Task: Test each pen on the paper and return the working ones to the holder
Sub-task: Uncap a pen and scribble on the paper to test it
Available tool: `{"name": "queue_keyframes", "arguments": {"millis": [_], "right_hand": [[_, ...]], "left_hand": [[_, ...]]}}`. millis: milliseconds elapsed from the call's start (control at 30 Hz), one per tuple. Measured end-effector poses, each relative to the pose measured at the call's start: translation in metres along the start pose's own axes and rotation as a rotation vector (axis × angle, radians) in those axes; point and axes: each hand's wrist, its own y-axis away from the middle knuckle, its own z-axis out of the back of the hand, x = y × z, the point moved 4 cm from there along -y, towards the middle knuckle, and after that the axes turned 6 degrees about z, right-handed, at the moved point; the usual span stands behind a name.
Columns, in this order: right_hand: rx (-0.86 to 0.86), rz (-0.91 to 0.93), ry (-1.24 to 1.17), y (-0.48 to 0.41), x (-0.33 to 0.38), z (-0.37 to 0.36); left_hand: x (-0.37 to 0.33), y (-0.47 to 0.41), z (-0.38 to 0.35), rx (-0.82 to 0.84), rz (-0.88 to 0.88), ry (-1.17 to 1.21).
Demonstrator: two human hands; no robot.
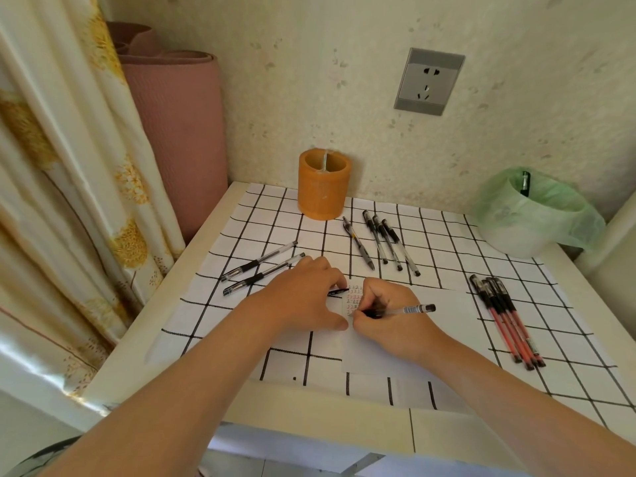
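Observation:
My right hand [389,318] grips a clear black pen [413,309], its tip down on the white paper [444,304] beside rows of small red and black marks [354,297]. My left hand [306,294] lies flat on the paper's left edge with a black pen cap [339,291] sticking out from under its fingers. The orange holder [323,184] stands at the back by the wall. Two black pens [261,270] lie to the left, several black pens [382,242] lie behind the paper, and several red pens [509,321] lie to the right.
A bin lined with a green bag [530,215] sits at the back right corner with a pen [525,184] inside. The checked cloth [447,235] covers the table. A rolled pink mat [172,132] and a curtain [69,166] stand on the left. A wall socket [428,80] is above.

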Motion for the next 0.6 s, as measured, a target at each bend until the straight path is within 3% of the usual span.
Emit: {"name": "queue_keyframes", "arguments": {"millis": [600], "right_hand": [[0.031,-0.014,-0.001,0.0002,-0.0022,-0.0001]], "left_hand": [[-0.0005,-0.0008,-0.0002,0.012,0.003,-0.011]]}}
